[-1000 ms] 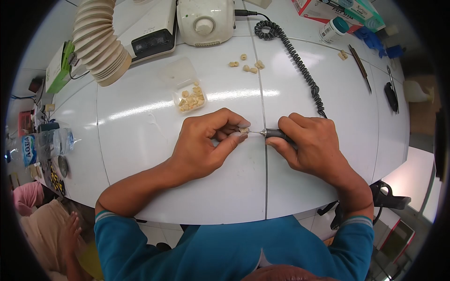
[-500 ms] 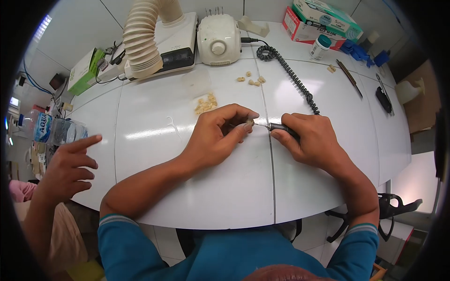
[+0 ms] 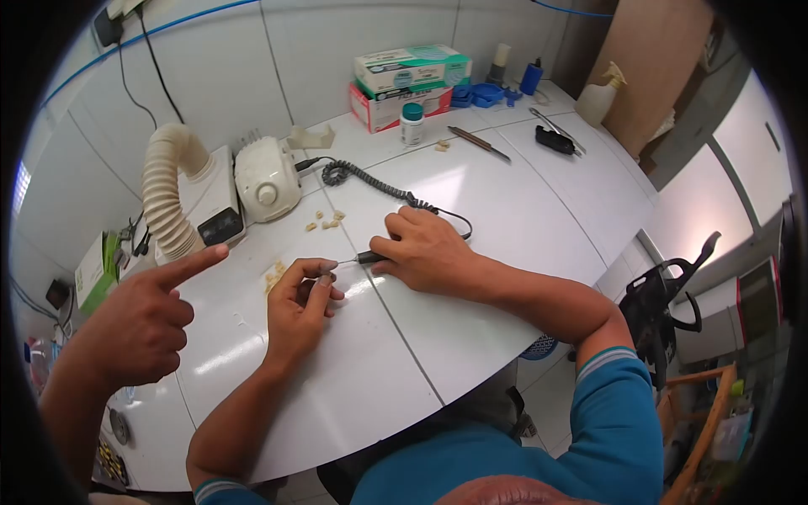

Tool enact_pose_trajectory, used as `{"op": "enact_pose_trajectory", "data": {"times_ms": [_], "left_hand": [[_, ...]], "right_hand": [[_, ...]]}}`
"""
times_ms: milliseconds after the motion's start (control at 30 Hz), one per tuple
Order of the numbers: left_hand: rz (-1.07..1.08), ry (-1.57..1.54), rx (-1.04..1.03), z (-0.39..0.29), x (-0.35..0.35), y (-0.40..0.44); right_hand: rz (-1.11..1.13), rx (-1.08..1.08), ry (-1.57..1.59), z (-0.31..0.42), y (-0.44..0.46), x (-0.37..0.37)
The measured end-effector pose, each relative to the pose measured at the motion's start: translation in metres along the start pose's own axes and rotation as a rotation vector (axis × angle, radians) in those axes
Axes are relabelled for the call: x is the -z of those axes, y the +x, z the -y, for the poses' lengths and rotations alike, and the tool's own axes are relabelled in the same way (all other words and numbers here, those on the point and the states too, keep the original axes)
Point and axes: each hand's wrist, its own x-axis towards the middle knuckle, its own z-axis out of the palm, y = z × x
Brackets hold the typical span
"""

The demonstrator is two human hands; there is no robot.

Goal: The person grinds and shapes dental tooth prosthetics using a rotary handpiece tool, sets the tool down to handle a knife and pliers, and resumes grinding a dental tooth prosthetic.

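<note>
Our right hand (image 3: pixel 425 250) grips the black cylindrical handpiece (image 3: pixel 367 257), its long axis and slim metal bit (image 3: pixel 346 262) aimed leftward at our left hand (image 3: pixel 293 318), whose fingertips bunch; what they pinch, we cannot tell.

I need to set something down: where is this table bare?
Bare table lies between the right forearm and brown tool, and between right forearm and left forearm. Crowded: around the mask boxes, white bottle and pale pieces. Another person's hand fills the left foreground.
</note>
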Motion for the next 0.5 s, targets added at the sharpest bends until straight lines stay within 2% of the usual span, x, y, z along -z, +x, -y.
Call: {"op": "enact_pose_trajectory", "data": {"times_ms": [100, 167, 233, 300, 500], "left_hand": [[0.033, -0.015, -0.02, 0.003, -0.006, 0.004], [0.042, 0.002, -0.031, -0.001, -0.003, -0.001], [0.058, 0.009, -0.05, -0.003, -0.002, -0.001], [0.067, 0.031, -0.035, -0.004, -0.003, 0.0], [0.062, 0.07, -0.053, -0.002, -0.006, -0.001]], "right_hand": [[-0.05, -0.149, 0.109, -0.011, 0.007, 0.035], [-0.285, -0.402, 0.058, -0.06, 0.016, 0.042], [-0.397, -0.552, -0.179, -0.139, 0.005, 0.04], [-0.431, -0.57, -0.37, -0.194, -0.019, 0.023], [-0.041, -0.904, -0.358, -0.21, -0.027, 0.018]]}}
